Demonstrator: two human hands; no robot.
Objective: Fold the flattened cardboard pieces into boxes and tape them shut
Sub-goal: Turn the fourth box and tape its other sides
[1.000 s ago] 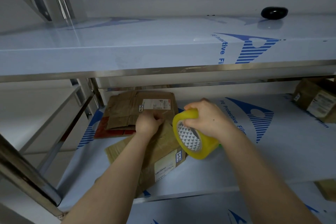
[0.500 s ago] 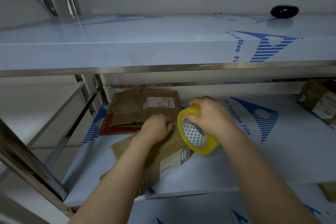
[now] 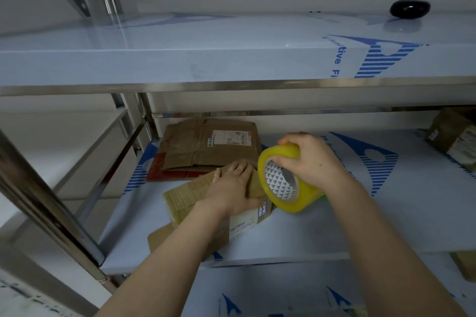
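The box [image 3: 226, 213] is on the middle shelf [image 3: 386, 226], pressed flat-palmed by the left hand [image 3: 231, 188]. The tape roll [image 3: 286, 183] is gripped w/ fingers curled over its rim by the right hand [image 3: 311, 159]. Cardboard is judged light, stiff-ish, creasable; best held near the seam.

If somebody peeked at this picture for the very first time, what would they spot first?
Probably the big yellow roll of tape in the middle, gripped from above by the right hand. Right beside it, the left hand presses flat on a brown cardboard box on the lower shelf, with flattened cardboard stacked behind. Up on the top shelf, far right, sits a small shiny black thing.
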